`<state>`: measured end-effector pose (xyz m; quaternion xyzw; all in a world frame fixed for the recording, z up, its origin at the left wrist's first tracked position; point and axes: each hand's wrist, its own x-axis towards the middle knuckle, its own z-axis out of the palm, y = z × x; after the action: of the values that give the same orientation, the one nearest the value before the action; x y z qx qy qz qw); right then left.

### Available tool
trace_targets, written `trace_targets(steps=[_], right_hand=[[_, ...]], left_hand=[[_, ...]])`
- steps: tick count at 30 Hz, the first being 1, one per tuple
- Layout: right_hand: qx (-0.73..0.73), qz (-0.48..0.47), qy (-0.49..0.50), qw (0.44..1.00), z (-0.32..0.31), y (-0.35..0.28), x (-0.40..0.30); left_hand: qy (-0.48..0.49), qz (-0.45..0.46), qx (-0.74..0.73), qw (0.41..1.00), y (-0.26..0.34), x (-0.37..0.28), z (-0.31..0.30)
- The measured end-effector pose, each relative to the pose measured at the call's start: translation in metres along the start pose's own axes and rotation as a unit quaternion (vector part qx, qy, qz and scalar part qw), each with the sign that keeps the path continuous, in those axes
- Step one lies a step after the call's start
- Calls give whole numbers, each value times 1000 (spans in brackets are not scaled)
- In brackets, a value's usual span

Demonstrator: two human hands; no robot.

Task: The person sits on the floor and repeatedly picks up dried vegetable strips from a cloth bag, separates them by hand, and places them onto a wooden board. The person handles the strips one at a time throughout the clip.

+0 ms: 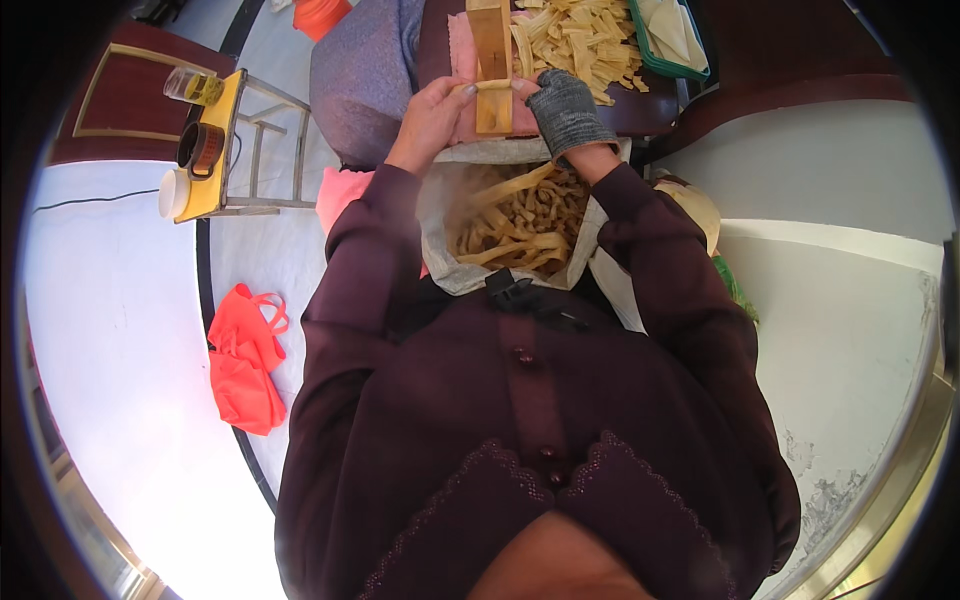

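A dried, pale-yellow strip, possibly bean curd, lies across a narrow wooden block. My left hand pinches its left end between thumb and fingers. At the other end are the fingers of my right hand, which wears a grey knit glove with bare fingertips; they appear to grip the strip. Beneath the block is a pink cloth on the dark table. Just below my hands, an open white woven sack holds many long, curled strips.
A pile of short cut strips sits right of the block, beside a green tray with pale pieces. Grey-blue fabric drapes at left. A yellow-topped stool carries a jar, a mug and a white container. A red bag lies on the floor.
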<state>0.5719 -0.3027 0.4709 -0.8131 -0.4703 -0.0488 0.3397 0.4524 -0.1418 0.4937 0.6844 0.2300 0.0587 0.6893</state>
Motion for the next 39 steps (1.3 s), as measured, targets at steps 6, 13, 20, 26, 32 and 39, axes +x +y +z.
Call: trace_targets(steps=[6,13,20,26,32,39], right_hand=[[26,139,-39,989,5,-6,12],[-54,195,-92,975,30,26,-11],[25,-129,106,986,-26,-66,-37],[79,-148,57,984,-10,-99,-74],[267,-72,-1,961,-17,-101,-77],[145,-84,30,985,-24,-94,-61]], left_hand=[[61,48,145,986,-9,23,-2],[52,54,369,926,-27,1,-4],[-108,-162,-63,979,-45,-70,25],[-231,-45,-296,926,-56,-84,28],[-163,-4,-228,960,-33,-98,38],[-101,-3,59,993,-47,-90,30]])
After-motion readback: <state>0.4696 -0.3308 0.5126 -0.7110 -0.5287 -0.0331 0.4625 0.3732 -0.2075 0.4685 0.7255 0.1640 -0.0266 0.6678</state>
